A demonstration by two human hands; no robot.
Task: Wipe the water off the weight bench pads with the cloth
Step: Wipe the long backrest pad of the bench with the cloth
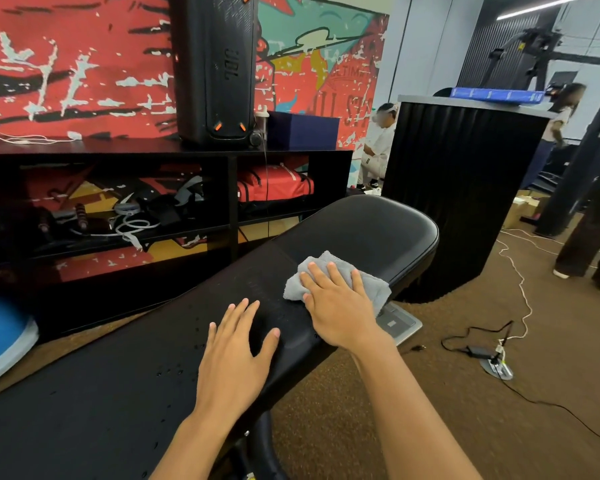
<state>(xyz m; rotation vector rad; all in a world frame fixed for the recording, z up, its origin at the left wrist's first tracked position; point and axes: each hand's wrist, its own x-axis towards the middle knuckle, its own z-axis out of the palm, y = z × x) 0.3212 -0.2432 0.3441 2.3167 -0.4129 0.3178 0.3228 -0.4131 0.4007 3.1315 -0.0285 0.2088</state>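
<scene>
Black, glossy bench pads [361, 230], speckled with clear water droplets [174, 370]. Pale grey terry cloth [340, 268]. Black shelf unit [153, 150] and black speaker [215, 64] with orange accents. Red, teal and yellow mural [66, 57], streaked black and white. Brown speckled carpet [430, 410]. Navy box [302, 129]. Black ribbed counter [458, 202] under a blue folder [496, 95].

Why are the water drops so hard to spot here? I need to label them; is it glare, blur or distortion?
In the head view, the drops show only as tiny glints on the matte black bench pad; soft ceiling glare sits on the far pad; wide-angle bending curves the edges; the cloth under the right hand is sharp, the distant people slightly blurred.
</scene>
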